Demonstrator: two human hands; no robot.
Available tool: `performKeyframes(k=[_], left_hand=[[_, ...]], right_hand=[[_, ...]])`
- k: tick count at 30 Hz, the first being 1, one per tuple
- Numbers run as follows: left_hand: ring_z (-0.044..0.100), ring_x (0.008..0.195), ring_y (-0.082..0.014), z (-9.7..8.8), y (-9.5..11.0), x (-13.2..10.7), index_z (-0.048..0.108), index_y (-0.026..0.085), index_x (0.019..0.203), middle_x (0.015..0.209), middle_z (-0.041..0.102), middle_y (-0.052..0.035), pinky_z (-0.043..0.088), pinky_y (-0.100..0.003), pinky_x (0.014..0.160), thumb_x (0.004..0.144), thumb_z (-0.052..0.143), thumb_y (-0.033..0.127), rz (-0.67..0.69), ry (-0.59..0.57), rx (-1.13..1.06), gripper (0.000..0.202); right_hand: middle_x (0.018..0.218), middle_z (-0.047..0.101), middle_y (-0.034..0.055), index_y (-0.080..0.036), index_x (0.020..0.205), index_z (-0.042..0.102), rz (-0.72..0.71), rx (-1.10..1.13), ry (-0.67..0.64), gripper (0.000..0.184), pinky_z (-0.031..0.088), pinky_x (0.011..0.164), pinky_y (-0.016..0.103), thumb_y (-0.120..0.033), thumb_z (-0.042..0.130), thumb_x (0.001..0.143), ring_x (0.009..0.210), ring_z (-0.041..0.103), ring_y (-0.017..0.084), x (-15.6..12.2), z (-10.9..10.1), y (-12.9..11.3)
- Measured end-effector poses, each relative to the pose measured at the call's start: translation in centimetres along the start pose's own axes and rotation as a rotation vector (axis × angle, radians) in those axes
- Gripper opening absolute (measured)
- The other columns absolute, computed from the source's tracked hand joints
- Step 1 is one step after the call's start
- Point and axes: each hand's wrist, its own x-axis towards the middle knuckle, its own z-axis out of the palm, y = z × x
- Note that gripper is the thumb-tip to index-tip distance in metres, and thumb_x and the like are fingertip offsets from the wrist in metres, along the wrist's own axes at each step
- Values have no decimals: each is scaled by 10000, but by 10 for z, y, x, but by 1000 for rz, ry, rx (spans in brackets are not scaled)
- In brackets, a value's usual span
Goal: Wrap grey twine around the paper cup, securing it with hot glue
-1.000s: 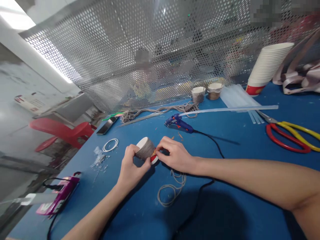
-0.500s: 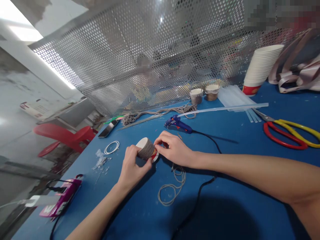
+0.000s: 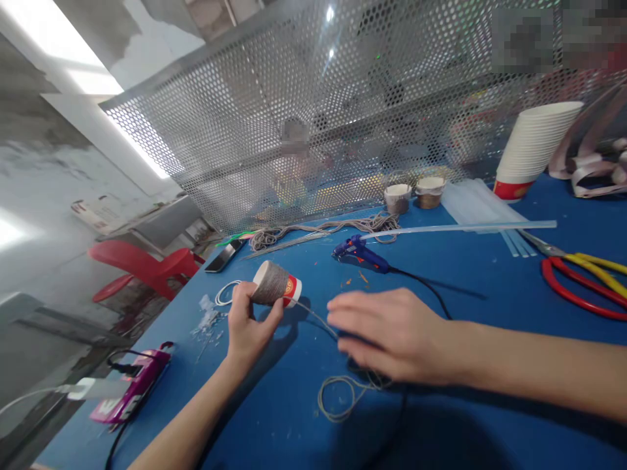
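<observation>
A paper cup [image 3: 292, 289] lies tilted on its side in the air over the blue table. Grey cord [image 3: 270, 284] is wound round most of it, leaving a red and white band bare near its base. My left hand [image 3: 247, 326] grips this cup between thumb and fingers. From the cup a strand of the cord runs down to the right, fairly straight, to my right hand [image 3: 379, 329], where it passes between thumb and fingers. That hand is slightly blurred. Loose loops of the cord [image 3: 337, 398] lie on the table below it.
Behind the hands lie a blue glue gun [image 3: 362, 253], a bundle of cord [image 3: 267, 239] and a phone [image 3: 225, 256]. Two wrapped cups [image 3: 398, 199], glue sticks [image 3: 470, 202], stacked paper cups [image 3: 533, 147] and scissors [image 3: 568, 277] are at the right. A purple power strip [image 3: 130, 388] sits at left.
My right hand has moved away from the cup, to the right and toward me, drawing out a strand of cord. My left hand has raised and turned the cup slightly. The view has shifted.
</observation>
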Motion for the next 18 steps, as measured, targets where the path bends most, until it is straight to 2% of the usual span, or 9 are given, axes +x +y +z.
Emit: performKeyframes(k=[3, 5, 11, 16, 18], left_hand=[[450, 667, -135, -1, 12, -3, 459, 222, 777, 730, 465, 25, 412, -265, 595, 754, 589, 260, -27, 15, -66, 137], [463, 665, -132, -2, 22, -4, 473, 221, 772, 727, 478, 23, 420, -258, 590, 750, 589, 246, -60, 5, -93, 121], [473, 626, -124, -8, 38, -4, 503, 213, 760, 696, 492, 26, 436, -250, 568, 719, 595, 276, -230, -8, -198, 118], [454, 565, -120, -9, 43, -1, 518, 209, 741, 636, 492, 43, 410, -240, 518, 705, 599, 315, -405, -53, -267, 139], [435, 541, -116, -9, 44, 0, 504, 209, 707, 601, 469, 52, 389, -238, 504, 703, 598, 332, -452, -73, -286, 154]], right_hand=[[990, 647, 55, -228, 1021, 613, 165, 36, 200, 163, 488, 707, 305, -254, 495, 911, 856, 611, 176, 16, 7, 26], [935, 641, 62, -199, 958, 628, 162, 41, 266, 126, 487, 733, 322, -216, 524, 889, 879, 589, 188, 27, 16, 36], [891, 639, 76, -168, 969, 656, -104, -23, 175, 151, 448, 691, 318, -228, 540, 894, 781, 547, 183, 40, 43, 34], [974, 633, 95, -154, 1016, 609, -123, -95, 225, 200, 417, 703, 315, -289, 564, 876, 842, 539, 194, 42, 53, 27], [976, 635, 87, -173, 1001, 607, -200, -173, 220, 169, 386, 683, 307, -271, 533, 885, 833, 533, 187, 43, 53, 27]])
